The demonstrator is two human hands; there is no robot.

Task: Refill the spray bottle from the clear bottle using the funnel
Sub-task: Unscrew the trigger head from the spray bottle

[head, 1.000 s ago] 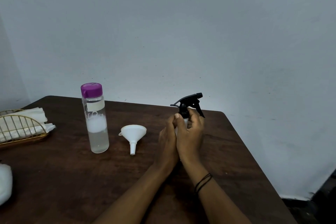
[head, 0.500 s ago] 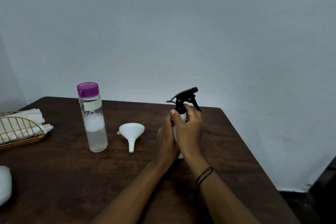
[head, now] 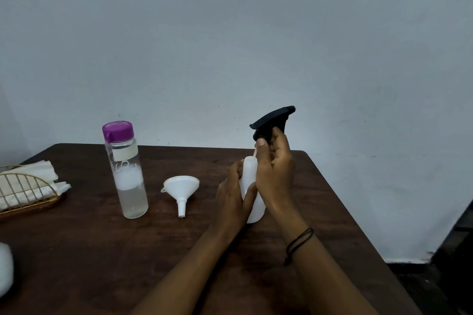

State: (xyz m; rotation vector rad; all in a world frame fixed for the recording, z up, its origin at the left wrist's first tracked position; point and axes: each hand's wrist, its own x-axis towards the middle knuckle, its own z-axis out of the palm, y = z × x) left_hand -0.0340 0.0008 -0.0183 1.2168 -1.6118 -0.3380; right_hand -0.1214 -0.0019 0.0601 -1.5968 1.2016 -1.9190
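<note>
Spray bottle (head: 252, 193) stands on the dark table (head: 76, 250), your left hand (head: 231, 202) wrapped round its white body. Your right hand (head: 275, 171) grips the black trigger head (head: 272, 120), lifted just above the neck; the funnel (head: 181, 186) and clear bottle (head: 125, 171) stand to the left

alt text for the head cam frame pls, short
A right hand lifts the black trigger head off a white spray bottle, which the left hand holds upright on a dark wooden table. To their left lie a white funnel and a purple-capped clear bottle, partly filled.
</note>
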